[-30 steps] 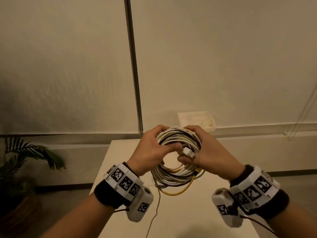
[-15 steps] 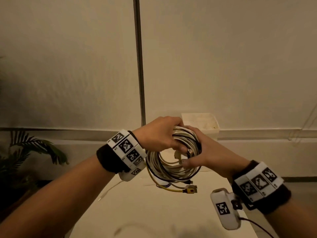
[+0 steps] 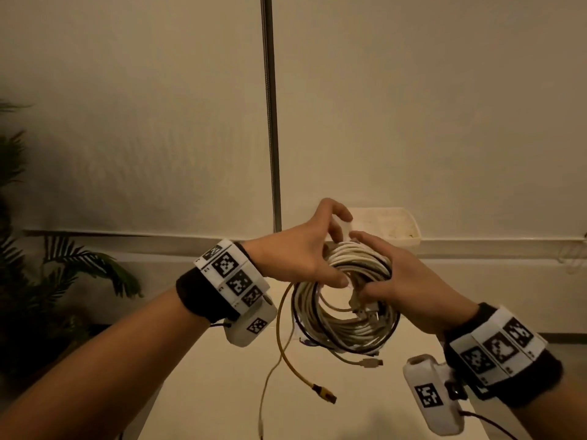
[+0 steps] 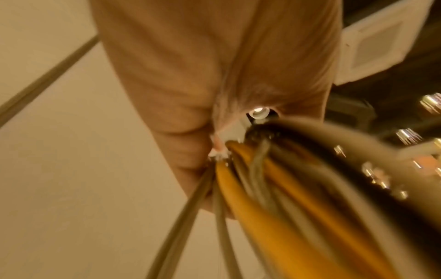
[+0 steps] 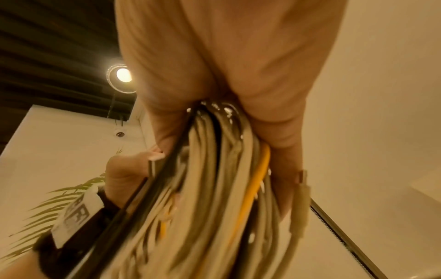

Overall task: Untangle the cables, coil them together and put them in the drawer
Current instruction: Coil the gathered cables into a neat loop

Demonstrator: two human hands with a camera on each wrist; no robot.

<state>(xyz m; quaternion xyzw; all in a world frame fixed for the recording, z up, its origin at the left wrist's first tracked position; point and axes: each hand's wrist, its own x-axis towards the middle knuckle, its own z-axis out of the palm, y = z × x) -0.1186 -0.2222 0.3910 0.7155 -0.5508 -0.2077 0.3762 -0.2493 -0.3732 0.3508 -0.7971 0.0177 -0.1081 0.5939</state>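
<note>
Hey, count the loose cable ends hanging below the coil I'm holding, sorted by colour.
yellow end: 1
pale ends: 2
Total: 3 hanging free below the coil. The dark strands stay in the bundle, and I cannot make out a loose end on them.

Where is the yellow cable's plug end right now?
In the head view the yellow cable's plug hangs free below the left side of the cable coil, over the white table, lower than the left hand and right hand holding the coil.
</note>
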